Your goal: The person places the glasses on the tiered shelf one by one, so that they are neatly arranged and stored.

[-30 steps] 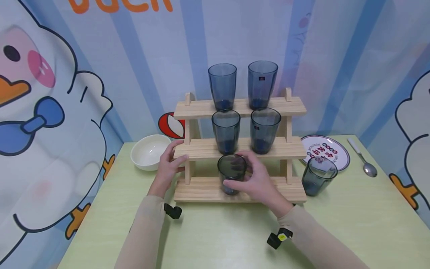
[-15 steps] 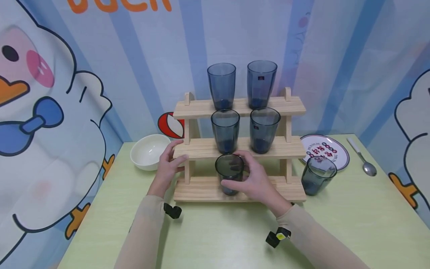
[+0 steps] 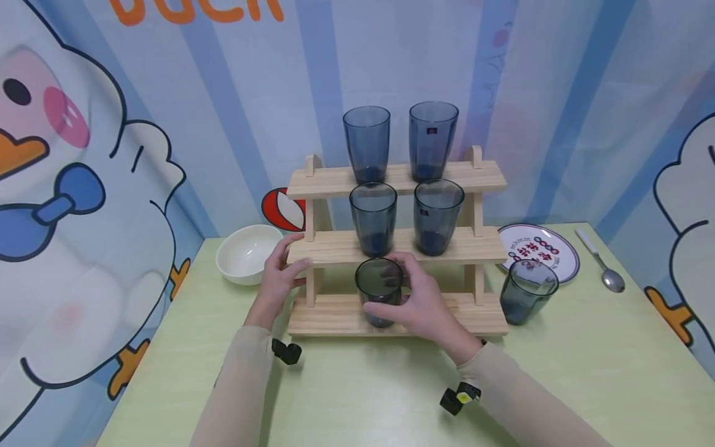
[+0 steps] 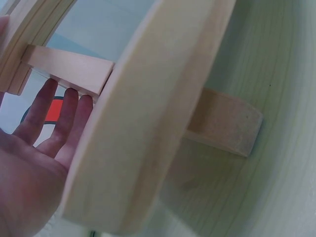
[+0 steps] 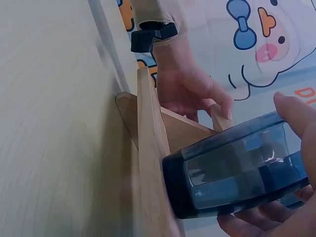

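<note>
A tinted drinking glass (image 3: pixel 377 282) stands upright on the bottom tier of a three-tier wooden shelf rack (image 3: pixel 329 316). My right hand (image 3: pixel 421 304) grips it, thumb in front and fingers at the far right side. In the right wrist view the base of the glass (image 5: pixel 232 170) meets the shelf board (image 5: pixel 150 163). At the rack's left end my left hand (image 3: pixel 276 279) holds the middle tier by its end. The left wrist view has its fingertips (image 4: pixel 71 94) against a wooden upright (image 4: pixel 74 66).
Two glasses (image 3: pixel 373 217) stand on the middle tier and two more (image 3: pixel 367 143) on the top. Right of the rack are another glass (image 3: pixel 527 295), a patterned plate (image 3: pixel 566 257) and a spoon (image 3: pixel 612 279). A white bowl (image 3: pixel 246 251) sits at the left.
My right hand has shifted the glass slightly left along the bottom tier. The left hand stays at the rack's end.
</note>
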### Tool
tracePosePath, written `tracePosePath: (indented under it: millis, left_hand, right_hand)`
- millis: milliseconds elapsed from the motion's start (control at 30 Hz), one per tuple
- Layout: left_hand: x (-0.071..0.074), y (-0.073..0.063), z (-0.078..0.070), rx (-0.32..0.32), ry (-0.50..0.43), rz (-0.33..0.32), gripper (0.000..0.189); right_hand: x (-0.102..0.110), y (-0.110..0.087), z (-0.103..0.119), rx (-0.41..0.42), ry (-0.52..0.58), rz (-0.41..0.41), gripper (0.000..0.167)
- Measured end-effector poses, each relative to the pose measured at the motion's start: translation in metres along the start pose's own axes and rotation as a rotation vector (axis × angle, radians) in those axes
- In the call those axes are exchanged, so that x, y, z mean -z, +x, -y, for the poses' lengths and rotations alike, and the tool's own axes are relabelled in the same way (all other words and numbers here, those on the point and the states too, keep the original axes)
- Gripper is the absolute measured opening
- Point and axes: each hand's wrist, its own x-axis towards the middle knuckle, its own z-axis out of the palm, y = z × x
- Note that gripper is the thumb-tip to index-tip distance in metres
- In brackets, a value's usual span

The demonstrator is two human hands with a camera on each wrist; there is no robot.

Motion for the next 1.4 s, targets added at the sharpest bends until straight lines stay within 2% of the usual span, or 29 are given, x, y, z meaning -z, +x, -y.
tracePosePath:
  millis: [333,500,733,1067,1233,1333,1400]
  left_hand:
    - [0.001,-0.002,-0.002,0.009,0.006,-0.004,0.056]
    - [0.001,-0.002,-0.003,0.001,0.005,-0.007,0.056]
    - [0.001,-0.002,-0.003,-0.001,0.001,-0.003,0.056]
    - [0.001,-0.001,-0.002,0.006,0.000,0.005,0.057]
    - [0.000,-0.002,-0.002,0.000,0.005,0.003,0.057]
    - [0.000,-0.003,-0.002,-0.001,0.004,0.000,0.056]
    - [0.000,-0.003,-0.002,-0.001,0.000,-0.004,0.056]
  right_hand:
    - [0.009,-0.009,0.000,-0.044,-0.060,0.003,0.089]
    - [0.026,-0.018,0.001,-0.037,-0.062,-0.013,0.092]
    - [0.057,-0.035,0.001,0.023,-0.078,-0.047,0.081]
    - [0.107,-0.061,0.008,0.125,-0.220,-0.174,0.076]
    - [0.128,-0.074,0.014,0.165,-0.305,-0.257,0.081]
    - [0.141,-0.080,0.013,0.173,-0.372,-0.314,0.085]
    - [0.149,-0.083,0.012,0.151,-0.410,-0.347,0.084]
